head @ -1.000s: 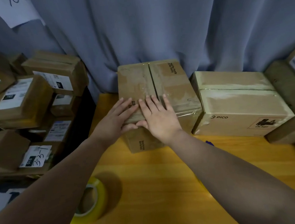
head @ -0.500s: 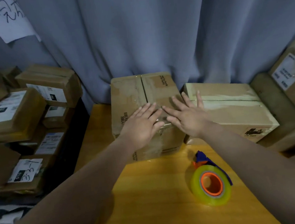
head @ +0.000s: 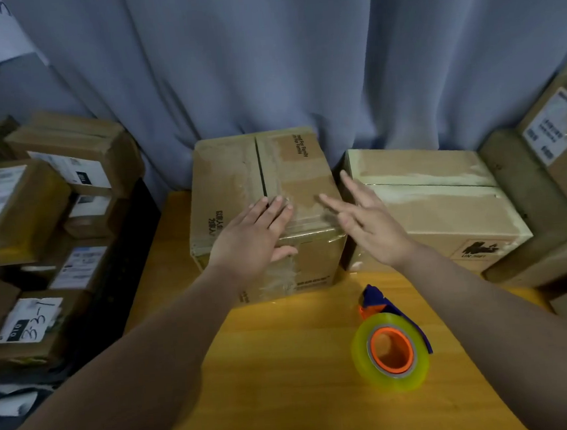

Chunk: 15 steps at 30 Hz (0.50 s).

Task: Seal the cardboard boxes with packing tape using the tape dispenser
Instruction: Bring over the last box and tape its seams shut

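My left hand lies flat on the near end of the brown cardboard box, fingers straight and close together across the top, thumb laid down over the front face. It holds nothing and just presses. My right hand is open too, fingers fanned apart over the box's right-hand corner; whether it touches the cardboard or floats just above it I cannot tell from this angle. Under both runs a glossy strip of clear tape along the near top edge, wrinkled where it folds down the front. I judge the job here is rubbing that strip down, and to do it well I want the flat of the palm, not the fingertips. I'd start at the centre seam, sweep outward to each corner, then drag down over the edge so the tape grips the front face as well as the top (the scuffed, torn patches on this lid will hold tape poorly, so firm pressure counts). The creases near the front are where air sits; I'd chase them toward the tape's edge rather than flatten them in place. The dark seam farther back looks bare to me, so another pass seems due. The tape dispenser lies on the wooden table, near my right forearm and apart from both hands. The paler box just beside on the right is probably next.
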Motion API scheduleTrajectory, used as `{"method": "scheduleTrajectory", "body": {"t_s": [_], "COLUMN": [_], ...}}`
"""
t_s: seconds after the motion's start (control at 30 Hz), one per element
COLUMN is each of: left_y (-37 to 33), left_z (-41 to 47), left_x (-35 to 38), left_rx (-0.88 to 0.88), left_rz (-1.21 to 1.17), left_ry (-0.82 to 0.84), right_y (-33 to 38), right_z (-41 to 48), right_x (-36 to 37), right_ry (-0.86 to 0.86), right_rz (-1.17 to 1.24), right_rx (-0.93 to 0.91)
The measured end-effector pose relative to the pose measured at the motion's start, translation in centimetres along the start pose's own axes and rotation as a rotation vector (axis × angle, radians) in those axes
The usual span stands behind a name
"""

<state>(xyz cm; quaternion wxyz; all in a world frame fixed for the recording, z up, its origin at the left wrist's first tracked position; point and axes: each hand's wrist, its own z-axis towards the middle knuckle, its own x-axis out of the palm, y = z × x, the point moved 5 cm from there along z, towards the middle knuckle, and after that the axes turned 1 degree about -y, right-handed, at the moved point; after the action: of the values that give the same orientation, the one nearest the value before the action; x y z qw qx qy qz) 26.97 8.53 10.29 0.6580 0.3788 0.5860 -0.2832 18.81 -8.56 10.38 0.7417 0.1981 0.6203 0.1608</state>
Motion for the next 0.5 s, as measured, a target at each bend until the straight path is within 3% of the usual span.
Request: {"method": "scheduleTrajectory", "body": {"t_s": [0.1,0.23,0.33,0.43,0.5], "left_y": [-0.2,-0.2,-0.4,-1.1,-3.1], "left_z": [-0.1,-0.2,-0.5,0.0,1.4], "left_x": [0.0,0.0,-0.3,-0.9,-1.2], "left_rx": [-0.014,-0.02,-0.031,-0.019,0.057], "left_rz": [-0.008,-0.021,-0.03,-0.108,-0.093], "left_ry": [0.001,0.002,0.013,-0.032,-0.09], "right_y": [-1.6,-1.4,-1.6,0.0,0.5], "right_z": [-0.9,-1.1,-1.2,-1.2,-0.8], "right_x": [1.4,2.4,2.5,2.3,3.3], "right_ry": [0.021,-0.02,0.103,0.006,-0.167], "right_rz": [0.138,0.152,0.161,0.565,0.797], "right_rx": [0.04,0.034,0.05,0.165,0.447]}}
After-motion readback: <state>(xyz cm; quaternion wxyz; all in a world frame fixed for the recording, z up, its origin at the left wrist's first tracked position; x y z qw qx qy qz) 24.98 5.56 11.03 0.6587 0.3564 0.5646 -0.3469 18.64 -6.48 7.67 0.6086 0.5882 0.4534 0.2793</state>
